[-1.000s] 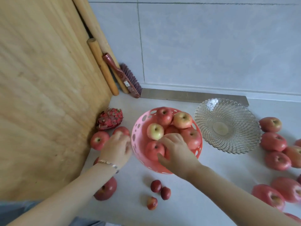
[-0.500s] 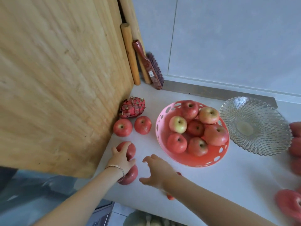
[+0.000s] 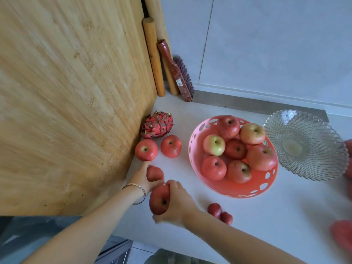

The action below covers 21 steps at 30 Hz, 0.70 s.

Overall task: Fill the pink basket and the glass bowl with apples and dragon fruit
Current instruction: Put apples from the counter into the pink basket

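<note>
Half a second earlier the right hand [image 3: 181,204] was spread and empty. I now recorded its fingers curled round a red apple [image 3: 159,201] at the counter's [image 3: 266,216] near left edge, stem dimple up. The left hand [image 3: 142,180] gripped a second apple [image 3: 154,173] just behind it. The pink basket [image 3: 228,189] showed seven apples and the glass bowl [image 3: 314,168] none, so I judged the bowl next. The dragon fruit [image 3: 158,124] lay against the wooden board [image 3: 76,111], long axis roughly left-right, looser scales toward the board.

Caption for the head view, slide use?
Left hand grips the far apple, right hand the near apple, beside the loaded pink basket; glass bowl empty, dragon fruit on the counter.
</note>
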Each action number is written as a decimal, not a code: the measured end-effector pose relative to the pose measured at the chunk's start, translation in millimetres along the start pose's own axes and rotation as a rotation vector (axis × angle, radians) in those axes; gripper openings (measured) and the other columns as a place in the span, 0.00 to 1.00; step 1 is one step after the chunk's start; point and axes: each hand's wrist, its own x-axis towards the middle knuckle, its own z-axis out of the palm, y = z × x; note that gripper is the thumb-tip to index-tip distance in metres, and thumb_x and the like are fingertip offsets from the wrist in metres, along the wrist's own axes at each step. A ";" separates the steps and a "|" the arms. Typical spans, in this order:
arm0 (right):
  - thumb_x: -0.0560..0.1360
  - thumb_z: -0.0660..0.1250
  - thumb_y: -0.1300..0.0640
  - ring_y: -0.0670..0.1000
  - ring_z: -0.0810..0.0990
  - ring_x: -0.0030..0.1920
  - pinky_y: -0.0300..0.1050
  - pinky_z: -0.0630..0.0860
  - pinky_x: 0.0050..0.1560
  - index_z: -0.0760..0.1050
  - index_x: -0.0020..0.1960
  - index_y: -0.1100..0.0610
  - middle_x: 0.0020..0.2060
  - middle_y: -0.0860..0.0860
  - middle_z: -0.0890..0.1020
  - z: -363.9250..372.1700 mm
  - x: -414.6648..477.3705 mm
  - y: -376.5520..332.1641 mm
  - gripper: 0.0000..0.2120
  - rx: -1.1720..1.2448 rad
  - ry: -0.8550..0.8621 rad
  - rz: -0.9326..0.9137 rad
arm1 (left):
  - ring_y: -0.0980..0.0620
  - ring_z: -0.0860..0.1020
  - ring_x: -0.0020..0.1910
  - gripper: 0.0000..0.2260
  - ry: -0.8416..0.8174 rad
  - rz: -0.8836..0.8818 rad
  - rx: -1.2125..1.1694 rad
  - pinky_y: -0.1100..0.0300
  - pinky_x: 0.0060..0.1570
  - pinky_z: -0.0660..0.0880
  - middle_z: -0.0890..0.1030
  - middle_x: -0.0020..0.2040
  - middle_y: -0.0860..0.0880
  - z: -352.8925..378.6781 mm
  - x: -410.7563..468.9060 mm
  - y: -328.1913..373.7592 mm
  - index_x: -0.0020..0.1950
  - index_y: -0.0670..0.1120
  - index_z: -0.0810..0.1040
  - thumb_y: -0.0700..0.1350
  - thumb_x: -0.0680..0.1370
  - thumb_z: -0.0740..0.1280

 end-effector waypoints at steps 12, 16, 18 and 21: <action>0.58 0.77 0.48 0.48 0.72 0.52 0.38 0.65 0.51 0.64 0.63 0.54 0.53 0.48 0.73 -148.2 8.0 28.8 0.39 0.042 0.518 -0.045 | 0.55 0.74 0.47 0.23 0.177 0.103 -0.158 0.65 0.39 0.68 0.75 0.48 0.55 -13.7 -16.8 69.3 0.52 0.54 0.71 0.51 0.62 0.77; 0.57 0.75 0.44 0.55 0.68 0.58 0.46 0.66 0.57 0.67 0.62 0.53 0.53 0.52 0.74 -159.4 32.1 29.3 0.37 -0.333 0.365 -0.122 | 0.52 0.78 0.49 0.25 0.178 0.128 -0.426 0.53 0.47 0.79 0.76 0.49 0.55 -15.9 -11.2 106.4 0.53 0.54 0.73 0.54 0.60 0.77; 0.57 0.73 0.41 0.55 0.65 0.57 0.48 0.65 0.59 0.67 0.62 0.52 0.53 0.51 0.73 -151.6 44.2 33.4 0.36 -0.488 0.241 -0.159 | 0.49 0.80 0.47 0.20 0.096 0.085 -0.590 0.54 0.39 0.81 0.78 0.51 0.50 -13.9 -9.2 117.6 0.52 0.52 0.75 0.51 0.64 0.77; 0.57 0.72 0.39 0.54 0.64 0.60 0.49 0.64 0.64 0.66 0.63 0.49 0.57 0.48 0.74 -142.3 57.3 43.8 0.38 -0.468 0.163 -0.174 | 0.46 0.82 0.40 0.06 -0.035 -0.009 -0.761 0.58 0.33 0.81 0.80 0.49 0.46 -12.3 -7.2 126.9 0.46 0.51 0.77 0.46 0.71 0.71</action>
